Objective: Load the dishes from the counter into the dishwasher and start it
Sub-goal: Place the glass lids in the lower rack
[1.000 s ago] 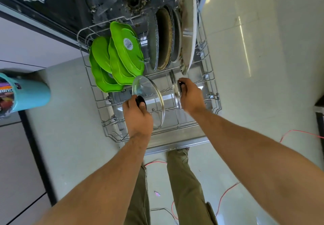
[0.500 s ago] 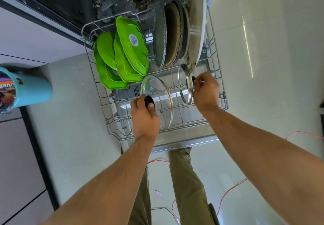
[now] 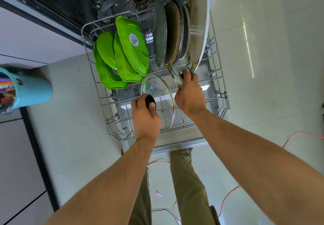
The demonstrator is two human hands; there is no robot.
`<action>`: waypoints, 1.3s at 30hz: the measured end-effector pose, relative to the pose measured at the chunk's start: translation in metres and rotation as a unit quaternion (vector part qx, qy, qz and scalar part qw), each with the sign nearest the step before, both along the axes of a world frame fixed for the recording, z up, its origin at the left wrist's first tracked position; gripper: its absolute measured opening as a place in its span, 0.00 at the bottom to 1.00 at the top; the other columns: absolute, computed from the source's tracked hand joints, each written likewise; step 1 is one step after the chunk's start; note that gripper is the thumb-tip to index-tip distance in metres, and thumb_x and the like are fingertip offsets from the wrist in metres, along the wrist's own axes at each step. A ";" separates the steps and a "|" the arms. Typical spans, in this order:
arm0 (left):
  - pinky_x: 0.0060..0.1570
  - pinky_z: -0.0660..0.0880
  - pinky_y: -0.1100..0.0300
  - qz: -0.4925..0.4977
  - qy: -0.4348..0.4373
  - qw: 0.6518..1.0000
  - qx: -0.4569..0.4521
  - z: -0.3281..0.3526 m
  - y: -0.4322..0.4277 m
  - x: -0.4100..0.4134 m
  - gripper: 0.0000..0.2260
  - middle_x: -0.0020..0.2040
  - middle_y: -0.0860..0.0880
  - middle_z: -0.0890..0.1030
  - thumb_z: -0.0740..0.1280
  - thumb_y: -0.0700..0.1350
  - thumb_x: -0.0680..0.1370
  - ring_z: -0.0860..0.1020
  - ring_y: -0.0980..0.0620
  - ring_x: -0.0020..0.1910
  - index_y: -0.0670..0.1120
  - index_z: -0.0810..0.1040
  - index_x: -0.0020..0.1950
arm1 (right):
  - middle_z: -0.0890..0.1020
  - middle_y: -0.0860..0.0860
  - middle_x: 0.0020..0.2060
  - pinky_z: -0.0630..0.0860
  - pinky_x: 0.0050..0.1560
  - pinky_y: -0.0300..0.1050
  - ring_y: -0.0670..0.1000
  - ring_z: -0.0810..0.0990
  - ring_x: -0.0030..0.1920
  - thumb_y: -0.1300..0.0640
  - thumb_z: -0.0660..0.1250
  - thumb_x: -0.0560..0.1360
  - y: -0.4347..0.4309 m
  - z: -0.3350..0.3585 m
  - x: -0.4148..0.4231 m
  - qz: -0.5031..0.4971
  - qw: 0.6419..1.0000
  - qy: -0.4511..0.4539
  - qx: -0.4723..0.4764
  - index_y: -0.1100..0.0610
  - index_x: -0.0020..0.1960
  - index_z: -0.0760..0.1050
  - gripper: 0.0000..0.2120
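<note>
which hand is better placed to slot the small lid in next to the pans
Right. The right hand holds the small lid beside the pans; the left hand grips the knob of the large glass lid.

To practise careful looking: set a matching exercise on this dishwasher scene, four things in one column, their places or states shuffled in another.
1 green plates
2 large glass lid
3 small glass lid
4 teal container

a gripped by the right hand
b outside the rack, far left
c held by its black knob in the left hand
d on edge at the rack's back left

Pairs: 1-d, 2-c, 3-a, 4-b
</note>
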State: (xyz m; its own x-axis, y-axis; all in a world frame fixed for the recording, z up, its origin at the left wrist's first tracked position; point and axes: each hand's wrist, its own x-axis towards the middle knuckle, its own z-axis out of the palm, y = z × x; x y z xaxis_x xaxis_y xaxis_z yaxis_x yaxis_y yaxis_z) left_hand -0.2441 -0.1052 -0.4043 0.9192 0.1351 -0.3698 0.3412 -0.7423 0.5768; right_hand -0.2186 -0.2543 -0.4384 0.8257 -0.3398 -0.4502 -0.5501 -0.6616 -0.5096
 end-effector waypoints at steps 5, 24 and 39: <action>0.56 0.66 0.64 0.003 -0.008 1.000 -0.007 0.001 0.004 0.004 0.16 0.64 0.38 0.72 0.63 0.36 0.81 0.75 0.40 0.59 0.38 0.73 0.69 | 0.67 0.57 0.66 0.80 0.50 0.58 0.63 0.79 0.49 0.66 0.63 0.76 0.007 0.003 -0.004 -0.084 0.996 0.003 -0.002 0.58 0.67 0.64 0.21; 0.58 0.68 0.60 -0.030 -0.010 0.999 -0.014 -0.015 0.031 -0.003 0.16 0.63 0.38 0.72 0.64 0.37 0.81 0.74 0.41 0.59 0.38 0.73 0.69 | 0.68 0.58 0.63 0.71 0.41 0.47 0.55 0.74 0.43 0.63 0.63 0.78 0.015 -0.001 -0.006 -0.134 0.990 -0.030 0.015 0.61 0.63 0.65 0.15; 0.60 0.70 0.56 -0.059 -0.048 0.996 -0.035 -0.015 0.049 -0.001 0.16 0.62 0.38 0.73 0.63 0.39 0.80 0.74 0.41 0.58 0.38 0.74 0.68 | 0.75 0.56 0.57 0.78 0.51 0.54 0.59 0.79 0.51 0.44 0.67 0.77 0.020 -0.023 0.012 -0.115 0.973 0.202 -0.007 0.58 0.64 0.66 0.24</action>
